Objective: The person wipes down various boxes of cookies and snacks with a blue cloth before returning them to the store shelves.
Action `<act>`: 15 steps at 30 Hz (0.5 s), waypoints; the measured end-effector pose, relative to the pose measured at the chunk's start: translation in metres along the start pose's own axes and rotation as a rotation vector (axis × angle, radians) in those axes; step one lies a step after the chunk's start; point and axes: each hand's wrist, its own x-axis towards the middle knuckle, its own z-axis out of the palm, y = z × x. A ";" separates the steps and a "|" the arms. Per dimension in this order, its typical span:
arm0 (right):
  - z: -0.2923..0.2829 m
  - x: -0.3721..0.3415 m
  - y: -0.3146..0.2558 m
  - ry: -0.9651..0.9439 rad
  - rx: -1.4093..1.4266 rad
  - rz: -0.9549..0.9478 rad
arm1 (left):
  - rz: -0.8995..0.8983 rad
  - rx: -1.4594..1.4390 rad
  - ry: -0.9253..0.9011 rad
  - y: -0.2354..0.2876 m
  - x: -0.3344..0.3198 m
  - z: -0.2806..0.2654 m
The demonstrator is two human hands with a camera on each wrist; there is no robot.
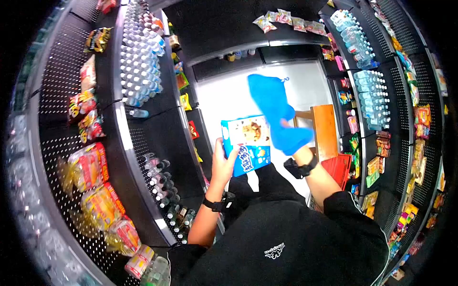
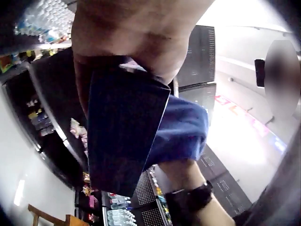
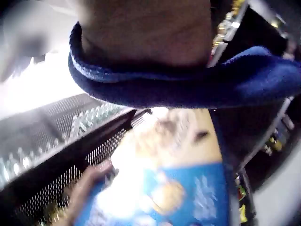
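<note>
A blue box [image 1: 245,164] with a cookie picture is gripped at its left edge by my left hand [image 1: 223,164], thumb on the front face. In the left wrist view the box [image 2: 124,132] shows a dark side below the left hand [image 2: 131,35]. My right hand [image 1: 301,155] holds a blue cloth [image 1: 272,97] that wraps most of it; a bit of finger shows between folds. The cloth lies against or just over the box's right edge; contact cannot be told. In the right wrist view the cloth [image 3: 188,87] crosses below the right hand [image 3: 146,33], hiding its fingers.
Shelves with water bottles [image 1: 140,62] and bread packs [image 1: 90,167] stand on the left. More bottles [image 1: 371,97] and snack packs fill the right shelves. Beyond the hands are a wooden stool [image 1: 324,131] and a red basket [image 1: 336,171].
</note>
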 end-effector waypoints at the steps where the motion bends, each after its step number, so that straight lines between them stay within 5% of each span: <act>1: -0.012 0.011 -0.017 0.057 -0.187 -0.122 | 0.037 0.015 0.000 0.026 -0.007 0.004; 3: -0.112 0.049 -0.042 0.219 0.631 -0.189 | 0.021 -0.085 0.049 0.048 -0.022 0.004; 4: -0.145 0.049 -0.051 0.272 0.755 -0.171 | 0.138 -0.094 0.131 0.055 -0.029 0.005; 7: -0.202 0.044 -0.072 0.146 0.707 -0.301 | 0.152 -0.538 0.224 0.077 -0.044 0.009; 8: -0.209 0.040 -0.081 0.104 0.656 -0.382 | 0.020 -0.682 0.176 0.073 -0.043 0.000; 11: -0.235 0.026 -0.101 -0.016 0.527 -0.575 | -0.005 -0.906 0.125 0.064 -0.059 -0.023; 14: -0.230 0.003 -0.119 0.113 0.600 -0.728 | 0.167 -1.512 -0.305 0.062 -0.064 -0.045; 15: -0.229 -0.002 -0.118 0.124 0.610 -0.754 | 0.098 -1.301 -0.154 0.074 -0.067 -0.045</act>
